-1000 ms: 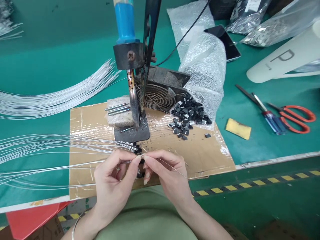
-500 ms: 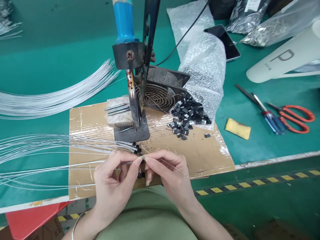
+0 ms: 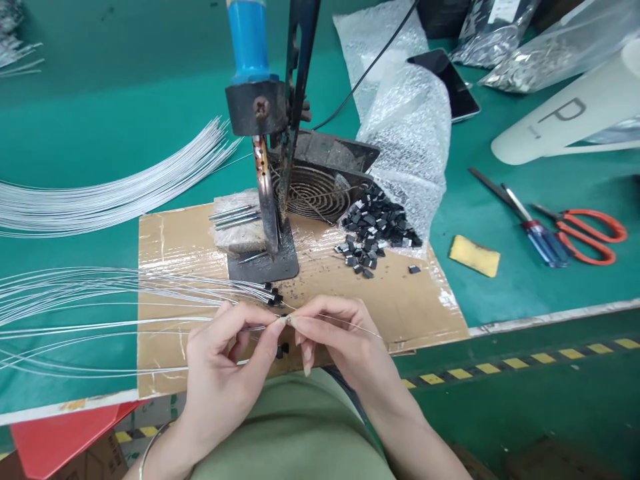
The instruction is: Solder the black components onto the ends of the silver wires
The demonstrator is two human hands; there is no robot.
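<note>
My left hand point(image 3: 225, 363) is closed in a pinch on the end of a white wire point(image 3: 170, 321), with a tiny part at the fingertips that I cannot make out. Touching it tip to tip, my right hand point(image 3: 353, 337) is also pinched, and a thin wire point(image 3: 363, 328) passes through its fingers. Just beyond the fingertips lie white wires point(image 3: 200, 283) ending in small black connectors point(image 3: 274, 297). Another black connector point(image 3: 283, 351) shows below my fingers. Over the cardboard point(image 3: 320, 283) stands a blue-handled soldering iron point(image 3: 250, 47), its tip pointing down.
Loose black connectors point(image 3: 380, 220) are heaped by a bubble-wrap bag point(image 3: 407, 127). A round fan grille point(image 3: 313, 193) sits behind the iron. To the right are a yellow sponge point(image 3: 474, 256), a screwdriver point(image 3: 545, 243) and orange-handled scissors point(image 3: 607, 253). A wire bundle point(image 3: 125, 193) lies left.
My right hand has shifted slightly right and its wrist has turned a little. Both hands keep their fingertips together, and the left has hardly moved.
</note>
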